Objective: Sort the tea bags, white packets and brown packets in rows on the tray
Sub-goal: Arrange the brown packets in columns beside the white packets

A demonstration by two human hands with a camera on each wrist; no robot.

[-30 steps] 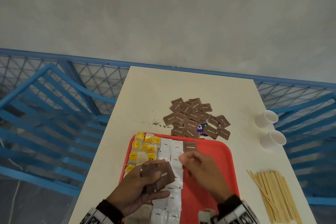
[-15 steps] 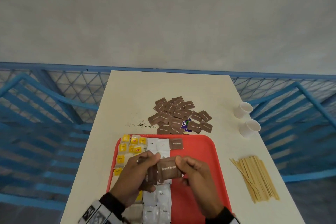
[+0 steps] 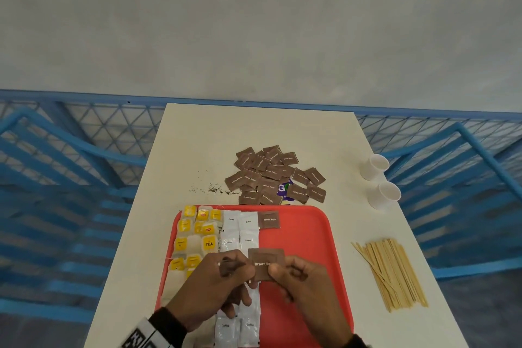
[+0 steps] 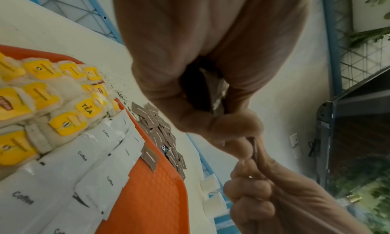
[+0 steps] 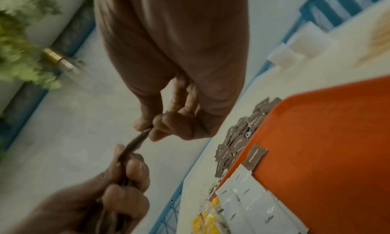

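Note:
Over the red tray [image 3: 310,237], my left hand [image 3: 240,268] grips a small stack of brown packets [image 3: 230,267]. My right hand [image 3: 278,271] pinches one brown packet [image 3: 265,261] marked "Brown Sugar" by its right edge, and the left fingers still touch its other end. In the wrist views this packet [image 4: 254,147] [image 5: 137,140] shows edge-on between both hands. On the tray lie yellow-tagged tea bags [image 3: 197,234] at the left, white packets [image 3: 240,232] beside them, and one brown packet [image 3: 269,220] at the top. A pile of brown packets [image 3: 274,175] lies on the table beyond the tray.
Two white paper cups [image 3: 374,167] [image 3: 384,195] lie on their sides at the table's right edge. A bundle of wooden stirrers [image 3: 392,271] lies right of the tray. Loose tea crumbs [image 3: 211,189] dot the table. A blue railing surrounds the table.
My right hand came over to the left hand's stack and took hold of the top brown packet, drawing it a little to the right. The left hand keeps the rest.

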